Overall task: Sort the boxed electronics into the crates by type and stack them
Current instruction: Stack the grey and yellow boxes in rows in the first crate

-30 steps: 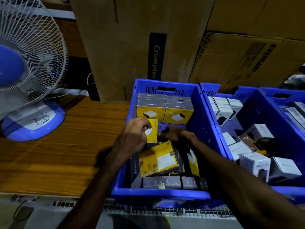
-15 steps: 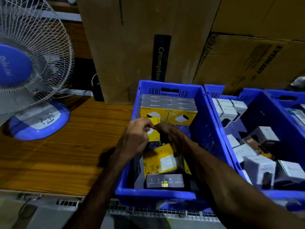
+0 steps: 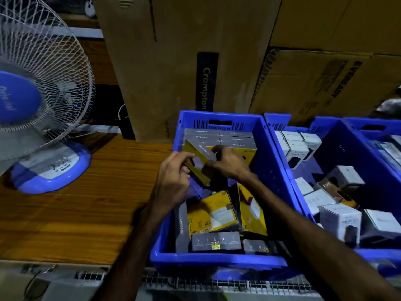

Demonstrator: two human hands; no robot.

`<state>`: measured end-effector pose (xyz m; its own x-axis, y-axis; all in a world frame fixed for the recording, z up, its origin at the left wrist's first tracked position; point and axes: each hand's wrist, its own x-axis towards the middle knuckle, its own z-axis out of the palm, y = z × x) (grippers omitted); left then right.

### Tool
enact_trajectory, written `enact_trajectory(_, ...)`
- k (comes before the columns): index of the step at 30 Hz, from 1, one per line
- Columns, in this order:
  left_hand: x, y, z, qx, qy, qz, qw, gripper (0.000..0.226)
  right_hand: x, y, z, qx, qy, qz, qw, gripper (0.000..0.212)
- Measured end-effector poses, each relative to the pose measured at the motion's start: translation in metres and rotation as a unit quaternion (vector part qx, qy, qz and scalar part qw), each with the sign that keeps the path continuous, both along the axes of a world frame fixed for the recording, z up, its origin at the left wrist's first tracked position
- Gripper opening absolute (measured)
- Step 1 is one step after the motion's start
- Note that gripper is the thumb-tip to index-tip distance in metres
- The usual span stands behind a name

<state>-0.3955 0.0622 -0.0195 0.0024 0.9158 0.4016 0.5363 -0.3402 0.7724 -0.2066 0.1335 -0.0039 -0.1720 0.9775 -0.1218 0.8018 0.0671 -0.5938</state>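
Gripping one yellow box (image 3: 200,161) with both hands, left hand (image 3: 173,177) and right hand (image 3: 225,162) risked toppling the twelve-o'clock stack (image 3: 219,137).

A blue table fan (image 3: 32,109) stands on the wooden tabletop (image 3: 86,213) near cardboard cartons (image 3: 184,51).
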Motion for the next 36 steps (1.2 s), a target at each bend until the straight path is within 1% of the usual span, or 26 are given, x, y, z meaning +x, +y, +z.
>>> enact_trajectory(2, -0.001, 0.001, 0.0, 0.002, -0.026, 0.0, 1.0, 0.051, 0.023, 0.01, 0.01, 0.021, -0.023, 0.054, 0.998, 0.058)
enact_trajectory(3, -0.001, 0.001, 0.001, 0.009, -0.02, 0.001, 1.0, 0.05, 0.034, 0.012, 0.016, 0.026, -0.025, 0.087, 0.996, 0.055)
enact_trajectory(5, 0.001, 0.006, 0.002, 0.02, 0.034, -0.003, 0.999, 0.05, 0.05, 0.013, 0.023, 0.039, -0.016, 0.124, 0.991, 0.05)
enact_trajectory(9, 0.007, 0.023, 0.005, 0.009, 0.146, -0.016, 0.989, 0.059, 0.061, 0.011, 0.015, 0.085, -0.009, 0.144, 0.986, 0.05)
enact_trajectory(13, 0.017, 0.041, 0.017, -0.014, 0.273, -0.035, 0.961, 0.062, 0.062, 0.008, 0.005, 0.1, 0.053, 0.143, 0.983, 0.048)
enact_trajectory(17, 0.024, 0.059, 0.033, -0.005, 0.341, -0.053, 0.939, 0.054, 0.063, 0.012, 0.0, 0.094, 0.085, 0.139, 0.982, 0.043)
enact_trajectory(19, 0.022, 0.07, 0.037, 0.005, 0.381, -0.064, 0.922, 0.045, 0.067, 0.014, -0.001, 0.108, 0.087, 0.113, 0.984, 0.04)
enact_trajectory(22, 0.019, 0.084, 0.036, -0.015, 0.436, -0.082, 0.896, 0.035, 0.076, 0.018, 0.005, 0.214, 0.038, -0.021, 0.976, 0.047)
enact_trajectory(23, 0.017, 0.088, 0.035, -0.021, 0.461, -0.084, 0.883, 0.035, 0.082, 0.02, 0.008, 0.239, 0.015, -0.065, 0.969, 0.046)
enact_trajectory(24, 0.018, 0.092, 0.035, -0.023, 0.488, -0.086, 0.868, 0.036, 0.09, 0.021, 0.011, 0.242, -0.009, -0.102, 0.965, 0.044)
enact_trajectory(26, 0.021, 0.1, 0.036, -0.029, 0.535, -0.086, 0.84, 0.04, 0.107, 0.02, 0.009, 0.203, -0.054, -0.143, 0.967, 0.042)
enact_trajectory(27, 0.024, 0.104, 0.037, -0.027, 0.556, -0.082, 0.826, 0.04, 0.115, 0.019, 0.006, 0.178, -0.066, -0.148, 0.971, 0.044)
enact_trajectory(30, 0.03, 0.12, 0.033, -0.005, 0.607, -0.071, 0.792, 0.035, 0.13, 0.017, -0.004, 0.162, -0.042, -0.142, 0.976, 0.047)
enact_trajectory(32, 0.032, 0.128, 0.028, 0.008, 0.623, -0.065, 0.78, 0.04, 0.133, 0.019, -0.008, 0.163, -0.023, -0.159, 0.974, 0.051)
enact_trajectory(34, 0.032, 0.136, 0.024, 0.015, 0.634, -0.056, 0.771, 0.052, 0.136, 0.021, -0.01, 0.153, -0.016, -0.189, 0.97, 0.054)
enact_trajectory(35, 0.032, 0.139, 0.022, 0.021, 0.638, -0.052, 0.768, 0.052, 0.137, 0.023, -0.011, 0.144, -0.012, -0.202, 0.969, 0.052)
enact_trajectory(36, 0.033, 0.142, 0.02, 0.032, 0.641, -0.047, 0.766, 0.047, 0.138, 0.023, -0.012, 0.136, -0.011, -0.211, 0.968, 0.048)
